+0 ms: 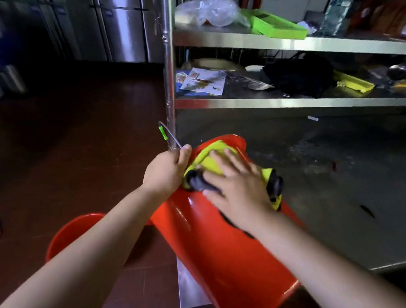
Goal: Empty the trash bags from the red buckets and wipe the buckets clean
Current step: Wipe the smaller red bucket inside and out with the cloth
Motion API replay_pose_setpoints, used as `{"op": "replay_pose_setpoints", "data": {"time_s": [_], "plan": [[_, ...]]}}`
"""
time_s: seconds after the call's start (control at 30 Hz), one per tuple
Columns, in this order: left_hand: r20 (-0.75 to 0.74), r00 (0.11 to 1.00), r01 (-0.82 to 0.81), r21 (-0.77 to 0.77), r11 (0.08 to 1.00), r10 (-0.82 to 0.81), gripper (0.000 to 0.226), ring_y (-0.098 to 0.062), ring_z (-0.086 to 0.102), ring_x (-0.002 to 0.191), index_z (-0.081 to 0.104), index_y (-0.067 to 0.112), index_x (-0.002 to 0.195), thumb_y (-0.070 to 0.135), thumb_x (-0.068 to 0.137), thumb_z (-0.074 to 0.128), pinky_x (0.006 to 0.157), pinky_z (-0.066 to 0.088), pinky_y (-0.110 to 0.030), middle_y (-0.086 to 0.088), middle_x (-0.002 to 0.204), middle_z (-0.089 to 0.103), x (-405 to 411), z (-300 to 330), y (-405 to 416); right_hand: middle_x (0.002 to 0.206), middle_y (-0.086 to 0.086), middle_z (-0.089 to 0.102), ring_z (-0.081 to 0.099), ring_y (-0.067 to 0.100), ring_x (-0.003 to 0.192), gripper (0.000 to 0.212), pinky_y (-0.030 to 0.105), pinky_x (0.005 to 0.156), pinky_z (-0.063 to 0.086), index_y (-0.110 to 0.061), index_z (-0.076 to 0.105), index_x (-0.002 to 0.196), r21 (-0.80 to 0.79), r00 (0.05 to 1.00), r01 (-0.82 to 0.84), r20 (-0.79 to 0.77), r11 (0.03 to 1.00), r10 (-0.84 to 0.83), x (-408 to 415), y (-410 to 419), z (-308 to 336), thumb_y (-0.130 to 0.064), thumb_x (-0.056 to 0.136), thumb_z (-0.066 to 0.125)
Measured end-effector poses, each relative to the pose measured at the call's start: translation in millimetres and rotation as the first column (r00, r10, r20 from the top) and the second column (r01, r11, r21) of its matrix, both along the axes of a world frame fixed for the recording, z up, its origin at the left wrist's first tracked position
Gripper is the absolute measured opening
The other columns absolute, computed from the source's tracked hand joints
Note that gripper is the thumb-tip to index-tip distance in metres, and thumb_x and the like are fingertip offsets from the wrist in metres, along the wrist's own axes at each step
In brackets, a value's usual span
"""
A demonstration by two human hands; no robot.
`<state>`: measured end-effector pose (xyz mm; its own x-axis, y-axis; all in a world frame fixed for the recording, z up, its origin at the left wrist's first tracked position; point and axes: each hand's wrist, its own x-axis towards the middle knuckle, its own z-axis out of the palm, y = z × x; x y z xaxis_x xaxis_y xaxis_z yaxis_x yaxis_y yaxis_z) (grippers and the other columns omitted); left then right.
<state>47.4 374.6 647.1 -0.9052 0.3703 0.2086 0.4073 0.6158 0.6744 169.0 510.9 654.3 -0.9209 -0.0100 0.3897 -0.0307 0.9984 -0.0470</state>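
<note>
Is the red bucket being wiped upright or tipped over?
Tipped: the red plastic bucket lies on its side, rim toward camera, yellow cloth on its wall.

A commercial kitchen's back area, by the look of it; tall steel fridges line the far wall; a steel rack holds plastic bags, a green tray and papers; dark red floor tiles; red buckets for waste.

Two red buckets, one yellow cloth, two hands.
</note>
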Motion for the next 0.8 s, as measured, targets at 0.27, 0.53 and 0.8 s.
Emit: {"op": "replay_pose_setpoints", "data": {"time_s": [0.27, 0.53, 0.8], "plan": [[-0.061, 0.998, 0.025, 0.011, 1.0, -0.025, 0.053, -0.033, 0.051, 0.069, 0.038, 0.017, 0.055, 0.047, 0.098, 0.03, 0.06, 0.029, -0.033, -0.002, 0.057, 0.047, -14.0, -8.9, 15.1, 0.148, -0.007, 0.04, 0.031, 0.024, 0.14, 0.041, 0.046, 0.099, 0.035, -0.04, 0.056, 0.125, 0.114, 0.991, -0.098, 0.104, 0.989, 0.086, 2.7, 13.6, -3.4, -0.052, 0.089, 0.04], [-0.105, 0.994, 0.026, -0.019, 0.999, -0.028, 0.052, -0.029, 0.046, 0.063, 0.036, 0.019, 0.056, 0.046, 0.099, 0.025, 0.059, 0.028, -0.032, 0.001, 0.056, 0.044, -20.4, -10.8, 22.2, 0.147, -0.01, 0.042, 0.036, 0.01, 0.136, 0.043, 0.027, 0.109, 0.032, -0.029, 0.051, 0.135, -0.642, 0.981, 0.195, 0.127, 0.742, -0.148, -7.6, 88.4, -14.4, -0.041, 0.093, 0.051], [-0.069, 0.995, 0.062, -0.163, 0.985, -0.074, 0.051, -0.025, 0.045, 0.074, 0.042, 0.018, 0.063, 0.049, 0.098, 0.022, 0.066, 0.033, -0.033, -0.004, 0.071, 0.049, -29.1, -3.3, 35.2, 0.15, -0.003, 0.038, 0.033, 0.028, 0.138, 0.037, 0.048, 0.097, 0.035, -0.036, 0.057, 0.119, 0.062, 0.977, 0.198, 0.063, 0.978, -0.202, 40.6, 11.1, -16.2, -0.049, 0.086, 0.045]]}}
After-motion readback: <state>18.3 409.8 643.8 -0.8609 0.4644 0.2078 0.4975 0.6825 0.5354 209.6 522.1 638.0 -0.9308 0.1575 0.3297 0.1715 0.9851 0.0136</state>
